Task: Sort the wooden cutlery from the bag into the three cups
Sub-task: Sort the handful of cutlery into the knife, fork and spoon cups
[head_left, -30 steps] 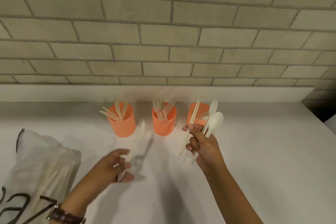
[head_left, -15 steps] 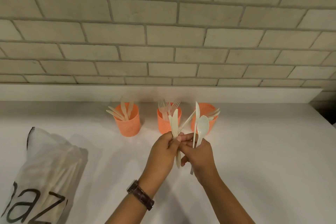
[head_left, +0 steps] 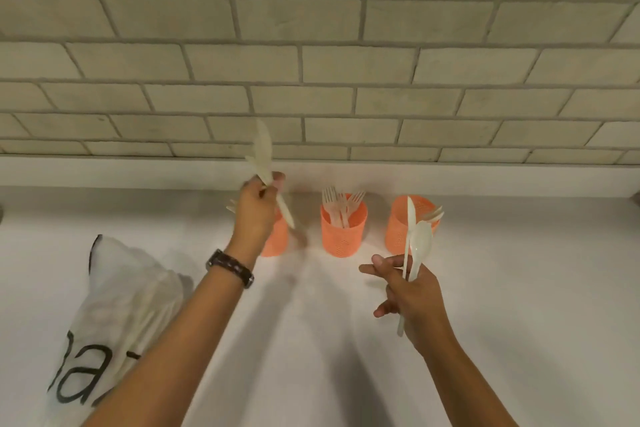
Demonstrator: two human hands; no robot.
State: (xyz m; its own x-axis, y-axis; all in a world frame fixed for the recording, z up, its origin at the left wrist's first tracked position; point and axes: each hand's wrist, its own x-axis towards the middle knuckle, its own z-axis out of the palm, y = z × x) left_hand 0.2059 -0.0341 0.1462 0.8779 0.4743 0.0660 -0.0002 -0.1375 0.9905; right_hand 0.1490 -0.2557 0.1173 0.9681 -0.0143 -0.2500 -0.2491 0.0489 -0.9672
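Plainly, in the head view, the left hand (head_left: 258, 210) curls round blurred pale cutlery (head_left: 264, 158), in front of the left cup (head_left: 277, 239) at eight o'clock of centre. The middle cup (head_left: 343, 236), at six, holds forks (head_left: 341, 204). The right cup (head_left: 398, 229) stands at five. Lower at five, the right hand (head_left: 410, 291) pinches a spoon (head_left: 422, 243) and a thin edge-on piece (head_left: 410, 218), its other fingers spread. The bag (head_left: 114, 295) lies at eight on the counter (head_left: 519, 288).

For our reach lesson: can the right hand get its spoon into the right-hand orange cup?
Probably yes: the right hand holds the spoon close in front of the right-hand orange cup, nothing stands between them, and the left hand is at the left cup.
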